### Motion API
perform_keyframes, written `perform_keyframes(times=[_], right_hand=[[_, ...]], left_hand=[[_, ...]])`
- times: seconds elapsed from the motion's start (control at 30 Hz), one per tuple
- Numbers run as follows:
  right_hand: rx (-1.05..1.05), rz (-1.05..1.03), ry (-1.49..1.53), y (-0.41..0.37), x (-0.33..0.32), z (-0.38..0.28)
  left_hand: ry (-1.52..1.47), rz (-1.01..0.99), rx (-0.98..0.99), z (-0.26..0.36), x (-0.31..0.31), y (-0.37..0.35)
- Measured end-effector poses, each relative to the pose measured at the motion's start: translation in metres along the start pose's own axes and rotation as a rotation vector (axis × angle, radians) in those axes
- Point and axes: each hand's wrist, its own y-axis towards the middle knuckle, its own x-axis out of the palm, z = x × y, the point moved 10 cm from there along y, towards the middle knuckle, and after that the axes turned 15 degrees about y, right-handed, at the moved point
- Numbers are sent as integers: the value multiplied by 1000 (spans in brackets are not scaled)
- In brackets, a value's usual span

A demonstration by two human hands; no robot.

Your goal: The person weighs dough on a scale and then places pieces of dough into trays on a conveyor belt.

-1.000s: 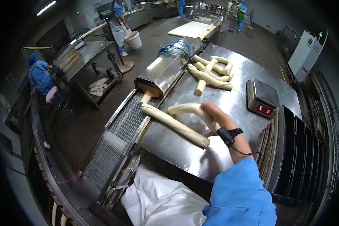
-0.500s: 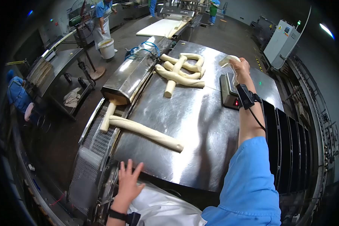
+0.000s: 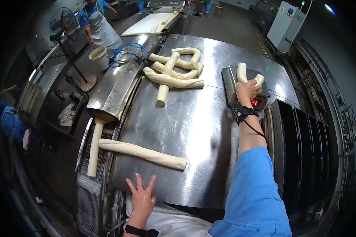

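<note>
Fingers (image 3: pixel 138 182) splayed and released, left hand (image 3: pixel 140 199) lies palm-down on near edge of steel table (image 3: pixel 203 130). Just beyond it, apart from it, a long dough log (image 3: pixel 146 154) lies across table's left side, its left end over the conveyor (image 3: pixel 87 193). On conveyor a thinner strand (image 3: pixel 93 148) comes out of the machine (image 3: pixel 114 85), passing under log's end. Right arm in blue sleeve reaches up the table's right side. Right hand (image 3: pixel 247 91) is on the scale (image 3: pixel 228 85), fingers closed around one end of bent dough (image 3: pixel 241 73), which lies curved on the scale's plate. Dark trays (image 3: pixel 304 134) stand right of scale. Mid-table, past log, dough pile (image 3: pixel 174 71) of crossed logs. Far left, a person (image 3: pixel 101 27) in apron stands by a bucket (image 3: pixel 99 57).
</note>
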Motion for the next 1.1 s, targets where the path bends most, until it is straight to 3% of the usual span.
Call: perform_keyframes(times=[0.07,0.13,0.17,0.23,0.43,0.67,0.87,0.9,0.93,0.97,1.0,1.03,1.1], right_hand=[[16,24,-100,-9,-6,-11],[-236,40,-83,-29,-8,-52],[-232,39,-83,-35,-2,-56],[-448,32,-16,-53,8,-84],[-596,-111,90,-91,27,-117],[-576,-157,53,-80,27,-107],[-470,-69,-366,-38,23,-67],[-273,-303,-363,-37,12,-63],[-173,-338,-373,-22,19,-42],[-259,-272,-425,-8,23,-38],[-299,-328,-214,20,43,-29],[-324,-311,-96,55,71,-17],[-93,-570,320,95,135,-11]], left_hand=[[-12,14,-3,0,0,0],[-21,33,-14,-2,-1,0],[-12,25,-12,-2,0,1],[-1,12,-2,0,0,1],[12,-35,-65,-1,-4,0],[6,-6,-53,0,-7,1],[-30,13,-81,-4,-8,-1],[13,26,-70,-4,-8,-2],[0,36,-159,-15,-5,-5],[15,27,-127,-14,3,-5],[26,18,-97,-12,10,-4],[4,29,-196,-23,12,-5],[-29,36,-142,-16,12,-8]])
